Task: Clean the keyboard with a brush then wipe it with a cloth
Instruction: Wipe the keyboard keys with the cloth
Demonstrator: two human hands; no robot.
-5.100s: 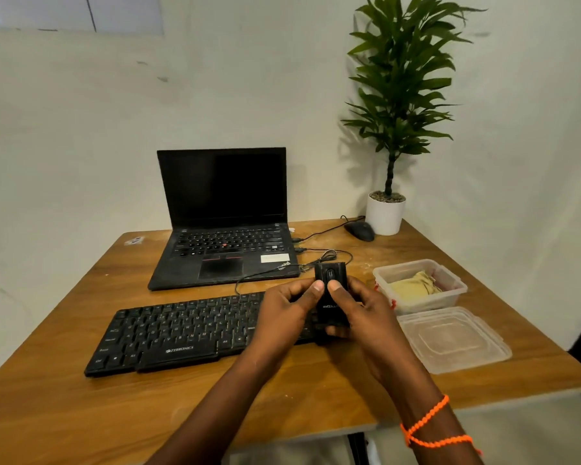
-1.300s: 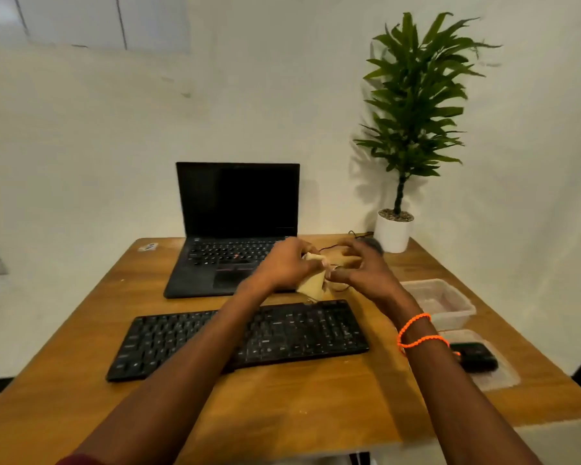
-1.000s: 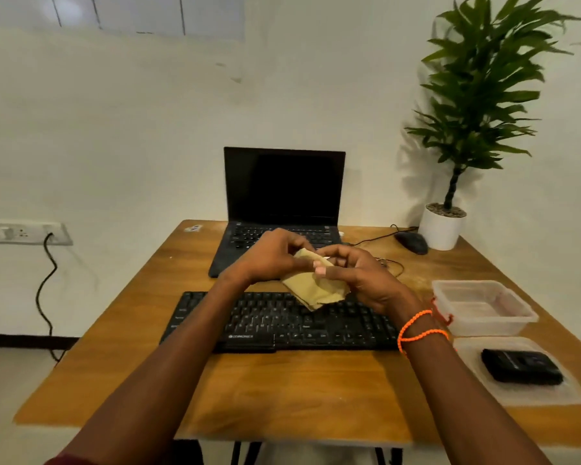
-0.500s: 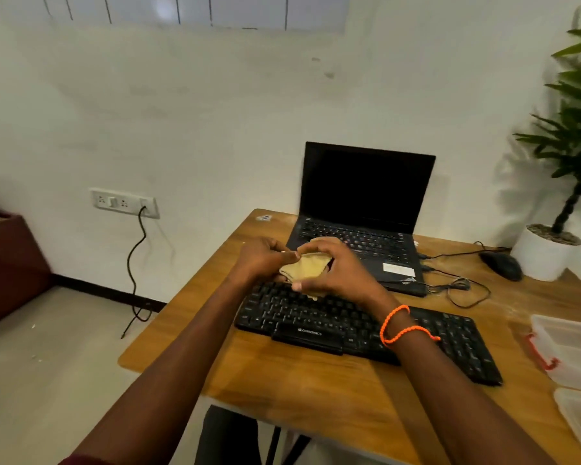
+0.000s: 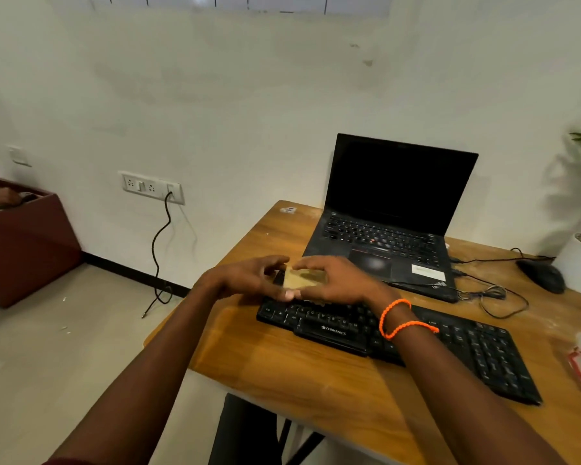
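Both hands, left hand (image 5: 245, 280) and right hand (image 5: 336, 280), pinching folded cloth (image 5: 302, 278) over keyboard (image 5: 467, 347)

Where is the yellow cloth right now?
In the head view, the yellow cloth is held between the left hand and right hand, above the left end of the black keyboard, in front of the laptop.
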